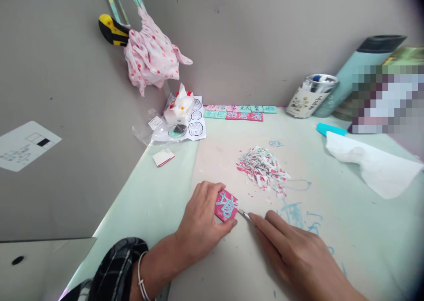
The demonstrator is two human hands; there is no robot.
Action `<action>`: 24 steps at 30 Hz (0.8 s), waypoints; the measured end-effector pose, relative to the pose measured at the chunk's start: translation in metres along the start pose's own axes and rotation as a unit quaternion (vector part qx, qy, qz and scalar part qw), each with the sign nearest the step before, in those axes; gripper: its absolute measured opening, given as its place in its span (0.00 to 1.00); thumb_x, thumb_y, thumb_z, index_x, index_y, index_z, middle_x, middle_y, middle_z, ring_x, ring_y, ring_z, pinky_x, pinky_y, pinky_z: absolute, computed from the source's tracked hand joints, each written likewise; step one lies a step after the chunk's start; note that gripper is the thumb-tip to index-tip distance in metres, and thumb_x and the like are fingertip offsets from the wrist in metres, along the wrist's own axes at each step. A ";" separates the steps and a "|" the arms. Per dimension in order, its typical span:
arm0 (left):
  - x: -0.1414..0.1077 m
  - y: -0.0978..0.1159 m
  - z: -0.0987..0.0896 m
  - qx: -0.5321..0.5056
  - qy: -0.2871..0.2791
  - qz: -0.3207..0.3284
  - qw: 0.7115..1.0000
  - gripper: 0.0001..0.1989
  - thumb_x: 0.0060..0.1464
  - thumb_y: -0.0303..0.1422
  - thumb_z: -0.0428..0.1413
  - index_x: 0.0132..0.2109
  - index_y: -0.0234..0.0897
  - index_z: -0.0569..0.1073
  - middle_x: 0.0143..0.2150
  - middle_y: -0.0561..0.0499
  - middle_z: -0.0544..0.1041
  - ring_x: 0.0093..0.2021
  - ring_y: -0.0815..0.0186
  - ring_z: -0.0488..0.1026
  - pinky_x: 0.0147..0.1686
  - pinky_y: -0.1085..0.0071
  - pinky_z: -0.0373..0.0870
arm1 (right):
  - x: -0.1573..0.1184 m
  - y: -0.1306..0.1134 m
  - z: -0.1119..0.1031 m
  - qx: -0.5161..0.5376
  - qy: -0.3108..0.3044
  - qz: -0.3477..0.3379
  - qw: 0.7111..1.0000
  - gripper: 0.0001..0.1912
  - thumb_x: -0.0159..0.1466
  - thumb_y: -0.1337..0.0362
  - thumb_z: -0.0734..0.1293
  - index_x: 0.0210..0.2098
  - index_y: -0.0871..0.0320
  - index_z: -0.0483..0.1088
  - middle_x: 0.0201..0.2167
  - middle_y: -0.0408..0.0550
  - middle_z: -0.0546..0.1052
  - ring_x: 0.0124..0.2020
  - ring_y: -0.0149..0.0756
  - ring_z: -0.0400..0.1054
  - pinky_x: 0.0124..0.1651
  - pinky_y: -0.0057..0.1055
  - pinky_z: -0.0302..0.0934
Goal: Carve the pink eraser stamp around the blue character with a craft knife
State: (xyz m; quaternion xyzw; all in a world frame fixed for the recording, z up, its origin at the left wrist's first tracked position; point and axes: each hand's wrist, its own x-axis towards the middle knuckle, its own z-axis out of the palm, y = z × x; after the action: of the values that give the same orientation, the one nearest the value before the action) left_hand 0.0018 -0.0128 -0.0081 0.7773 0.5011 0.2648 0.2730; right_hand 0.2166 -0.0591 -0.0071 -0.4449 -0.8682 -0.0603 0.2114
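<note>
A small square pink card [227,205] with a light-blue outlined character lies on the pale work surface. Its edges are pinched by my left hand [202,215], thumb at the near edge and fingers at the far one. My right hand [291,243] grips a slim metal craft knife [244,214] like a pen, the blade tip touching the card's right edge. Most of the knife's handle is hidden by my fingers. Just beyond the card sits a heap of red, white and green paper scraps [261,168].
Two rows of coloured character cards [236,112] lie along the back wall. A tissue pack [180,108] rests on printed sheets at the back left. To the right stand a pen jar [311,95], a green tumbler [357,75] and a white tissue [374,164].
</note>
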 end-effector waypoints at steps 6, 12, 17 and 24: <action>-0.001 -0.001 0.000 0.003 0.001 0.001 1.000 0.26 0.50 0.27 0.63 0.55 0.35 0.65 0.48 0.45 0.68 0.49 0.54 0.67 0.51 0.54 0.68 | 0.001 -0.002 0.001 0.003 0.014 0.005 1.000 0.14 0.70 0.72 0.53 0.48 0.60 0.67 0.28 0.41 0.68 0.19 0.28 0.63 0.21 0.28 0.55; -0.001 -0.001 -0.001 0.001 -0.003 -0.002 1.000 0.26 0.50 0.27 0.62 0.55 0.38 0.64 0.48 0.46 0.68 0.49 0.55 0.67 0.51 0.54 0.68 | 0.000 -0.004 0.000 -0.017 0.015 -0.001 1.000 0.15 0.70 0.73 0.53 0.49 0.61 0.67 0.28 0.42 0.68 0.19 0.28 0.62 0.21 0.28 0.53; -0.002 0.000 0.000 0.008 -0.001 -0.004 1.000 0.25 0.51 0.27 0.62 0.55 0.38 0.64 0.47 0.46 0.68 0.49 0.55 0.67 0.50 0.54 0.68 | 0.001 -0.005 -0.001 -0.035 0.010 -0.008 0.999 0.15 0.69 0.74 0.53 0.49 0.62 0.67 0.27 0.41 0.67 0.19 0.28 0.59 0.22 0.29 0.51; -0.002 0.001 0.000 0.001 -0.004 -0.003 1.000 0.25 0.50 0.26 0.62 0.54 0.38 0.65 0.48 0.46 0.68 0.49 0.55 0.67 0.51 0.54 0.68 | 0.002 -0.005 -0.002 -0.038 0.010 -0.017 0.999 0.16 0.69 0.75 0.51 0.49 0.62 0.66 0.27 0.41 0.67 0.19 0.28 0.61 0.22 0.28 0.52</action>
State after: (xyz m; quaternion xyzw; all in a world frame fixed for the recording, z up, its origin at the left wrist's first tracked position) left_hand 0.0013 -0.0145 -0.0078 0.7772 0.5026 0.2606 0.2748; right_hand 0.2122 -0.0608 -0.0038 -0.4368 -0.8706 -0.1014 0.2024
